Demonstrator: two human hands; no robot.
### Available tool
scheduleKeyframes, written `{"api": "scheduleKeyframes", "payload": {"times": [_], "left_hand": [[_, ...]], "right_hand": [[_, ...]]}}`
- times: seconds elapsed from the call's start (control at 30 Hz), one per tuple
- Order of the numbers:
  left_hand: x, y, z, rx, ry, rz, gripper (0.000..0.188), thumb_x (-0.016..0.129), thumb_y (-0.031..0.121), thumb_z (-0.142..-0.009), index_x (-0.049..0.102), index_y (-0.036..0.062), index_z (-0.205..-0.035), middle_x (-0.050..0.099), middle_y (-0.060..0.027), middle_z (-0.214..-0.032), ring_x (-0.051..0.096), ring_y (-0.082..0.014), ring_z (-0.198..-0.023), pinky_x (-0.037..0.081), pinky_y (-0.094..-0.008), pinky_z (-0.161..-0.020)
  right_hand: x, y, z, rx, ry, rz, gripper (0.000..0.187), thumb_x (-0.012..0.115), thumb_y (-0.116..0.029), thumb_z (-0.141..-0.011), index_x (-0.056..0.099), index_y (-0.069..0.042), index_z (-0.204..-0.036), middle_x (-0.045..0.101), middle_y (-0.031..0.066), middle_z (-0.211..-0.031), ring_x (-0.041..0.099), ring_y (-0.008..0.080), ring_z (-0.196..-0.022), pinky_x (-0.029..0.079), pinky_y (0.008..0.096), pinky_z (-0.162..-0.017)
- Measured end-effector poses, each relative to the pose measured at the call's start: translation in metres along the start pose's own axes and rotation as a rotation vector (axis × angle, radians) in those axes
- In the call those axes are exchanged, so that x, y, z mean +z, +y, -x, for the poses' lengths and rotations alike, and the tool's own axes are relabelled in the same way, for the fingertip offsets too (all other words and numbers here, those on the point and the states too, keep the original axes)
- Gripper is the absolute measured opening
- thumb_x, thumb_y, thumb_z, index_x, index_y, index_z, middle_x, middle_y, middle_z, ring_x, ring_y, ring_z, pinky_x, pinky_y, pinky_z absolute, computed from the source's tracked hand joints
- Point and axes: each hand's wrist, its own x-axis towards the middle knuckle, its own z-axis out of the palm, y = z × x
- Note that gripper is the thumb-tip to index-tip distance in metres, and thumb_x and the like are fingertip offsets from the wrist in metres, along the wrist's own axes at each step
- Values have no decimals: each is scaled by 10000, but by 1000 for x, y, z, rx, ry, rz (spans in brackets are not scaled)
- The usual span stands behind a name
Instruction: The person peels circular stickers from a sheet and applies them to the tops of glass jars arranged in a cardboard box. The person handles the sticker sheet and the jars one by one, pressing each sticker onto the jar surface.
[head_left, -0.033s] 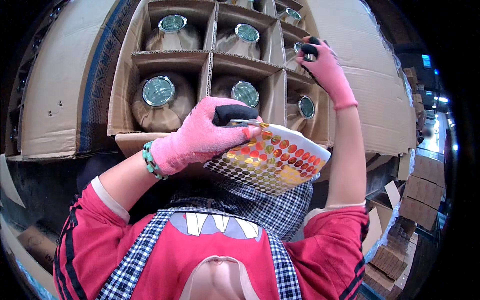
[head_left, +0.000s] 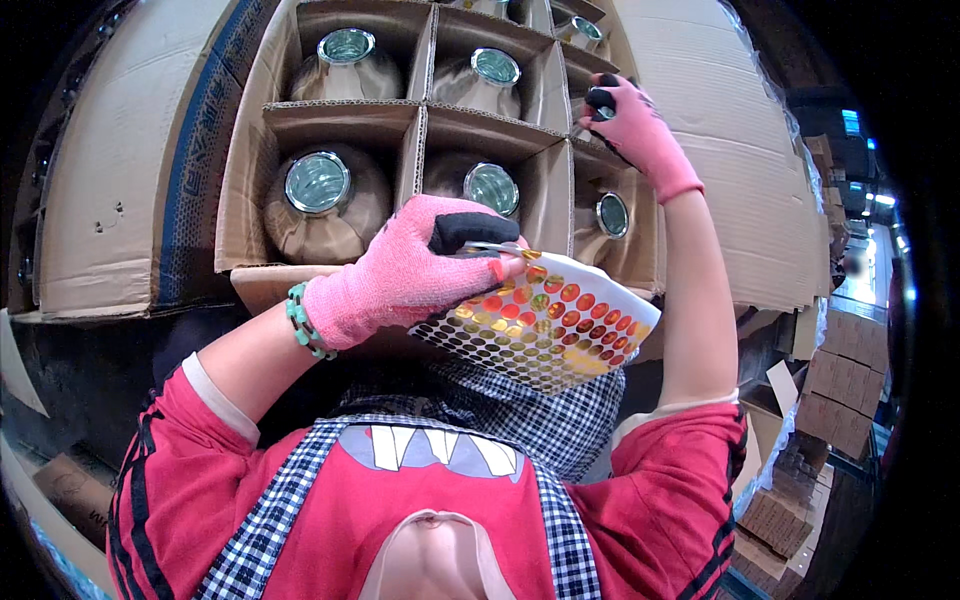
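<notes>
Left hand (head_left: 405,268) pinches a shiny red-and-gold dotted sheet (head_left: 575,330), slanting down rightward; right hand (head_left: 637,130) curled, grip unclear.

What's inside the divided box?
The box holds glass jars, mouths up, between cardboard dividers. The left hand and right hand each hide part of a jar; jar bottoms are hidden.

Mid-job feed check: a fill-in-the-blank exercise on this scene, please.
The left hand holds a sheet of stickers whose shape is ____.
The right hand wears a ____, dark-tipped glove.
A beaded bracelet circles the ____ wrist.
The dividers between the jars are made of ____.
Missing words: round; pink; left; cardboard.
</notes>
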Motion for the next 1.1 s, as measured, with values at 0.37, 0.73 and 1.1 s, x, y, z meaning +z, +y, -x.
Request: {"api": "scheduleKeyframes", "payload": {"times": [0.37, 0.73, 1.1], "left_hand": [[2, 1, 0, -42, -9, 32, 187, 663, 113, -705, 630, 4, -853, 608, -26, -814, 551, -74, -768, 445, -215, -701], [6, 1, 4, 15, 18, 9, 187, 646, 123, -737, 618, 9, -883, 611, -18, -823, 545, -61, -776, 444, -212, -710], [7, -8, 2, 184, 4, 5, 208, 654, 87, -738, 612, -2, -921, 602, -55, -909, 554, -92, -838, 453, -238, -747]], "right_hand": [[27, 13, -17, 2, 106, 447, 201, 635, -130, -656, 607, -82, -850, 510, 137, -1106, 455, 315, -1046, 385, 396, -883], [-67, -105, 94, -21, 329, -598, 253, 675, -150, -677, 564, -17, -861, 572, 104, -826, 563, 235, -839, 433, 330, -747], [-46, -136, 121, -40, 56, -578, 148, 638, -115, -676, 560, -24, -763, 549, 117, -712, 542, 284, -691, 421, 334, -617]]}}
